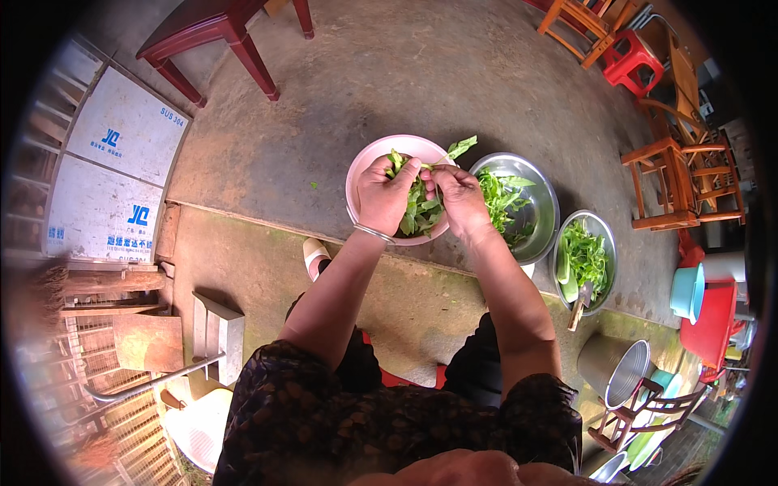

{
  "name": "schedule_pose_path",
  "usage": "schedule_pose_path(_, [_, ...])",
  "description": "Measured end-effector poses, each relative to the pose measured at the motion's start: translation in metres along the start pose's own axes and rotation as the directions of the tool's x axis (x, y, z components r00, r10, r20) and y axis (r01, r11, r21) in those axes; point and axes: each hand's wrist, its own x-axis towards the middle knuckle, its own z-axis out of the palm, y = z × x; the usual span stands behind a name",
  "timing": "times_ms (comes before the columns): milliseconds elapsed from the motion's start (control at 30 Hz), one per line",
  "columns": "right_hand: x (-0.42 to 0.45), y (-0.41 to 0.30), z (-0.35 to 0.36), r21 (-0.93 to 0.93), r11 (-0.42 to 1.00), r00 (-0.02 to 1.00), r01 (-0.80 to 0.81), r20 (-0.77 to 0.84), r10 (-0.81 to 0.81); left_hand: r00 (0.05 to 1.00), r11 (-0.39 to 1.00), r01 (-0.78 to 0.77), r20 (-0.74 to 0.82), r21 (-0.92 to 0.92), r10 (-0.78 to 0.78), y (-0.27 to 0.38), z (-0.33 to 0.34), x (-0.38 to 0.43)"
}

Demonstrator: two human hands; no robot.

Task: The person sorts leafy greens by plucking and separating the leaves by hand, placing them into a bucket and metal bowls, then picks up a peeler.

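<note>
My left hand (386, 191), with a metal bangle at the wrist, grips leafy green stems over a pink basin (389, 144). Opposite it, my right hand (456, 191) pinches a leafy stem (461, 147) whose leaf sticks out past the basin's far rim. The fingertips of both hands almost meet. Loose green leaves (420, 215) lie in the basin below, partly hidden by the hands. Just right of my right hand stands a stainless steel bowl (544, 209) holding more leafy greens (501, 197).
Farther right, another metal bowl (612, 249) holds greens, pale green vegetable pieces (568, 270) and a wooden-handled knife (576, 313). A metal bucket (614, 370) lies beyond. At left are a metal dustpan (219, 340) and sheet-metal panels (115, 158). A dark red table (200, 30) stands ahead.
</note>
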Motion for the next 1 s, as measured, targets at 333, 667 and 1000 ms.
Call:
schedule_pose_path(333, [0.013, -0.008, -0.037, 0.154, 0.979, 0.986, 0.134, -0.122, -0.116, 0.924, 0.755, 0.354, 0.08, -0.552, -0.375, 0.007, -0.034, 0.02])
schedule_pose_path(667, [-0.025, -0.017, 0.023, -0.508, 0.769, 0.921, 0.389, 0.231, -0.314, 0.927, 0.775, 0.344, 0.061, -0.529, -0.37, -0.005, -0.019, 0.014])
schedule_pose_path(1000, [-0.004, -0.014, -0.004, -0.241, 0.948, 0.975, 0.209, 0.12, -0.185, 0.914, 0.713, 0.371, 0.099, -0.595, -0.393, -0.015, -0.03, 0.021])
